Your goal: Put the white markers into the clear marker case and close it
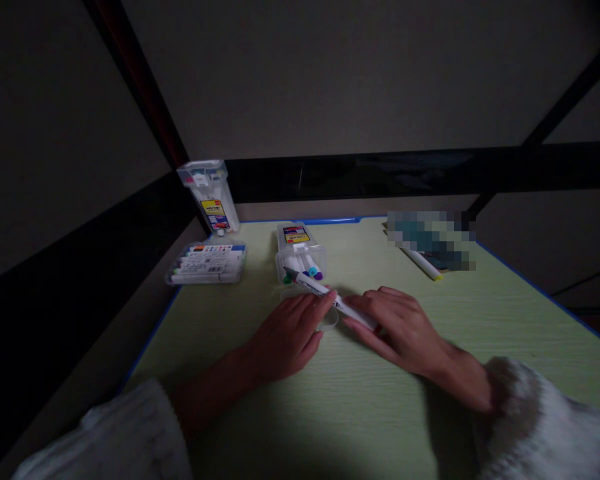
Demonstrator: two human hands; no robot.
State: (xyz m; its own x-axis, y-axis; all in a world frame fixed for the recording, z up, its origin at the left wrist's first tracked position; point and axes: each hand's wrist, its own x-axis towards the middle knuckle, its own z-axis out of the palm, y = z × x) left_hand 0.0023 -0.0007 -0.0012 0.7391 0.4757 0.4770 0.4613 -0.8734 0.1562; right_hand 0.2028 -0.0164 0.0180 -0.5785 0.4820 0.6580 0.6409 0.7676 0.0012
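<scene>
A white marker (317,287) with a grey tip end slants across the middle, above the table. My right hand (403,327) is closed round its lower right end, thumb beneath and fingers on top. From the other side, the fingers of my left hand (290,333) are pressed together on its middle, with the thumb lower and apart from it. Just beyond, a clear plastic marker box (286,252) lies open-ended towards me, several markers with green, blue and purple ends inside. A clear lid (333,321) lies partly hidden behind my left fingers.
At the far left stands an upright clear marker box (215,200). In front of it lies a flat case (207,265) of markers. To the right, a yellow-ended marker (423,261) lies beside a blurred-out item (425,237). The pale green table (360,413) has a blue edge.
</scene>
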